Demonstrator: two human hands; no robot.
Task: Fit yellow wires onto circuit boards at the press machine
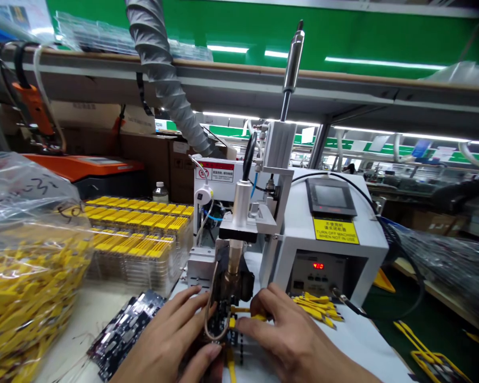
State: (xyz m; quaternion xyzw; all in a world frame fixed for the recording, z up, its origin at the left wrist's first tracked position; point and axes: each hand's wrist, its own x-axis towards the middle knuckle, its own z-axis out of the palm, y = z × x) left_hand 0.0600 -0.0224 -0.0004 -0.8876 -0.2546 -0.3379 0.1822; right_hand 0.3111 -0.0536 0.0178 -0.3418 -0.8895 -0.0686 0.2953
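A dark circuit board (216,325) lies under the soldering head (233,260) of a bench machine, partly covered by my fingers. My left hand (175,332) grips its left side and front edge, the thumb low in front. From the right, my right hand (285,332) pinches a yellow flex cable (259,317) against the board, index finger and thumb close together. One more yellow strip (231,364) hangs from the board's front. A curved metal tube (207,314) bends down between the hands. Just behind my right hand lies a pile of loose yellow flex cables (317,307).
A stack of dark circuit boards (130,330) lies left of my left hand. Clear trays of yellow parts (139,229) and a plastic bag of yellow cables (32,287) fill the left. The machine's control box (331,213) stands at right, its black cable (383,318) looping beside it.
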